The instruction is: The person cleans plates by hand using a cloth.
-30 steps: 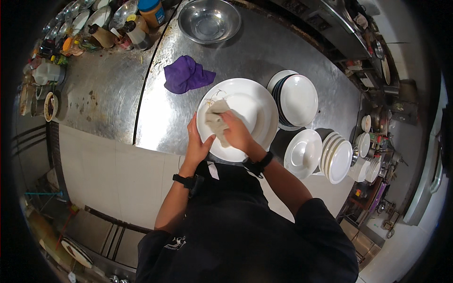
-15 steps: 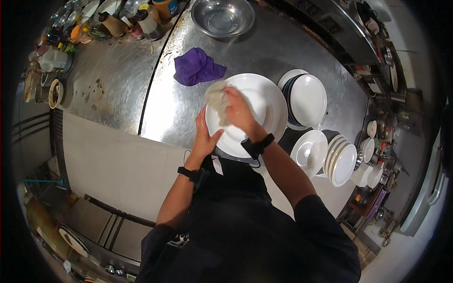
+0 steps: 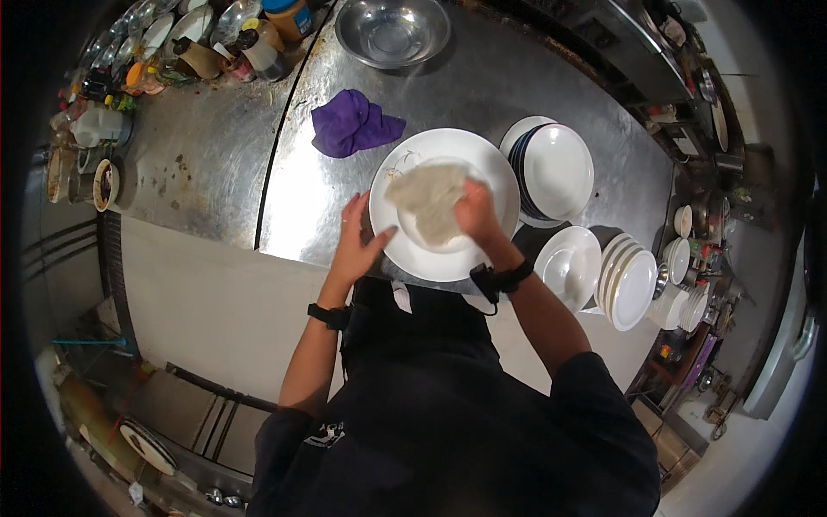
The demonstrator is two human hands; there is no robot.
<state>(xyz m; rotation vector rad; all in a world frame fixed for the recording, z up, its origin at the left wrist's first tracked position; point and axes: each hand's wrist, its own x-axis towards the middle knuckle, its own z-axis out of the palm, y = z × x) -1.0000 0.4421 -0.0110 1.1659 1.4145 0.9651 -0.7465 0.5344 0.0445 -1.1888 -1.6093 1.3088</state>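
A large round white plate (image 3: 405, 252) with a small floral mark on its far left rim lies near the counter's front edge. My right hand (image 3: 479, 214) is closed on one side of a pale beige cloth (image 3: 431, 200), which is spread across the plate's middle and blurred by motion. At the plate's left edge is my left hand (image 3: 355, 246), open, its fingers apart just outside the rim and the thumb reaching over it. Beyond the plate, to the left, a crumpled purple cloth (image 3: 353, 125) lies on the steel counter (image 3: 301, 202).
A shiny metal bowl (image 3: 392, 34) stands at the far side. To the right are a stack of plates (image 3: 558, 172), a white shallow bowl (image 3: 568, 269) and a leaning row of white plates (image 3: 633, 289). Sauce bottles (image 3: 263, 56) and containers crowd the far left.
My right hand has moved right across the plate, drawing the beige cloth from its left rim to its middle and spreading it out. My left hand has shifted slightly left, its fingers loosening from the rim.
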